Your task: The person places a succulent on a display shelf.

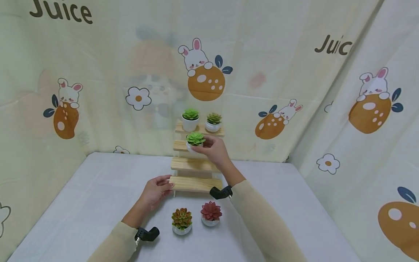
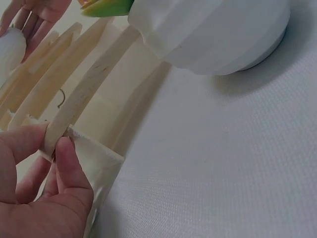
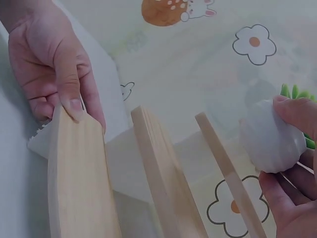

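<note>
My right hand (image 1: pixel 216 151) grips a bright green artificial succulent (image 1: pixel 195 138) in a small white pot, in front of the second tier from the top of a stepped wooden stand (image 1: pixel 195 184). In the right wrist view thumb and fingers hold the ribbed white pot (image 3: pixel 270 139) by its sides; whether it touches a board cannot be told. With thumb and fingers, my left hand (image 1: pixel 156 192) pinches the left end of the lowest board (image 2: pixel 91 87). On the top tier stand a green succulent (image 1: pixel 190 120) and a darker green one (image 1: pixel 214 122), both in white pots.
A reddish-green succulent (image 1: pixel 182 220) and a dark red succulent (image 1: pixel 211 213), each in a white pot, stand on the white tabletop (image 1: pixel 108 193) before the stand. Behind and beside the table hangs a printed curtain (image 1: pixel 242 65). Both wrists carry black devices (image 1: pixel 148 234).
</note>
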